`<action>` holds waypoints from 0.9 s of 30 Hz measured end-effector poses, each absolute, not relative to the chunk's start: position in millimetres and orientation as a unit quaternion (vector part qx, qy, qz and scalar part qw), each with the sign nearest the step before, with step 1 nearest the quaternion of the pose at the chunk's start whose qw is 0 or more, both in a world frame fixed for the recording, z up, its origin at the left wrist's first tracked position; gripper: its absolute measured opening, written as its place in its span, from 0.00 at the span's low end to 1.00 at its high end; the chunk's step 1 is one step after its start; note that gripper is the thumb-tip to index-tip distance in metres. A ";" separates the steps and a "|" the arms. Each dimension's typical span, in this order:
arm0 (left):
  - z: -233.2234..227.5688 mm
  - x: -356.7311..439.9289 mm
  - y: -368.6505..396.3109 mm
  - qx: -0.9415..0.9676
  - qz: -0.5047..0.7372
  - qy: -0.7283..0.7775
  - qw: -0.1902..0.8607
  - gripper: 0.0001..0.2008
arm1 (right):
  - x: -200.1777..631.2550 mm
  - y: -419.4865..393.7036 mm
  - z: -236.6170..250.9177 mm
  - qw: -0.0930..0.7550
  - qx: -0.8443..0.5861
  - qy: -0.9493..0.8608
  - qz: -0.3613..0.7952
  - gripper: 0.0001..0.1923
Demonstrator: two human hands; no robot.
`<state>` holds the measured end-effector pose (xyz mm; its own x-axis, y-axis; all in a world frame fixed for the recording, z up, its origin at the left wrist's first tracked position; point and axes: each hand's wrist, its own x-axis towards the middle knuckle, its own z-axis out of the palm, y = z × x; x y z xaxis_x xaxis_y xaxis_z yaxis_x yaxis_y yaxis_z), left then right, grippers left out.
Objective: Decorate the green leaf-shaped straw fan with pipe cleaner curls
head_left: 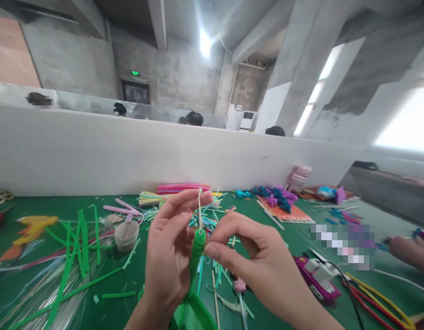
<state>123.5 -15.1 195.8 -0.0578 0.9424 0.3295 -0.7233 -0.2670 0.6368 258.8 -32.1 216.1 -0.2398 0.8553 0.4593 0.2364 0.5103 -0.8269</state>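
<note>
My left hand [169, 250] is closed around a green wrapped stem [197, 250], held upright in front of me. A thin, pale twisted strand [199, 208] rises from the stem's top, past my left fingertips. Wide green strips [200, 311] hang from its lower end. My right hand [258, 256] is pinched, thumb and index finger meeting at the right side of the stem, just below its tip. Whatever lies between those fingertips is too small to make out.
On the green table lie a yellow glue gun [35, 227], loose green strips [83, 243], a small plastic cup [127, 236] and pipe-cleaner bundles [182, 188]. A purple power strip [317, 279] sits at right, near a co-worker's hand [407, 252]. A white partition [95, 151] stands behind.
</note>
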 end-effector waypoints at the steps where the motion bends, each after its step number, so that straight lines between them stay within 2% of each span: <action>1: 195.6 123.8 -15.2 0.360 0.707 0.150 0.590 0.12 | 260.9 -31.8 219.1 0.499 -0.367 -0.708 0.339 0.06; 5: 195.9 124.4 -16.4 0.349 0.696 0.147 0.611 0.11 | 263.7 -30.5 228.3 0.568 -0.302 -0.657 0.393 0.04; 9: 196.9 124.8 -16.6 0.340 0.699 0.149 0.611 0.11 | 261.2 -33.9 229.1 0.605 -0.276 -0.638 0.389 0.08; 13: 196.2 124.5 -15.5 0.342 0.697 0.142 0.614 0.10 | 258.9 -40.9 225.5 0.598 -0.284 -0.642 0.387 0.09; 17: 195.4 124.4 -14.7 0.348 0.701 0.143 0.605 0.11 | 258.9 -42.3 226.7 0.570 -0.263 -0.631 0.456 0.11; 19: 195.7 124.6 -15.3 0.359 0.703 0.144 0.597 0.11 | 261.3 -40.9 230.5 0.549 -0.261 -0.625 0.489 0.11; 22: 197.1 124.7 -16.5 0.361 0.700 0.144 0.598 0.11 | 269.2 -40.0 238.3 0.496 -0.345 -0.648 0.464 0.10; 25: 198.5 124.4 -16.6 0.355 0.701 0.150 0.600 0.11 | 278.9 -42.4 243.9 0.349 -0.436 -0.718 0.416 0.11; 27: 198.6 124.1 -16.2 0.355 0.698 0.151 0.604 0.11 | 282.9 -44.4 243.8 0.260 -0.441 -0.751 0.417 0.11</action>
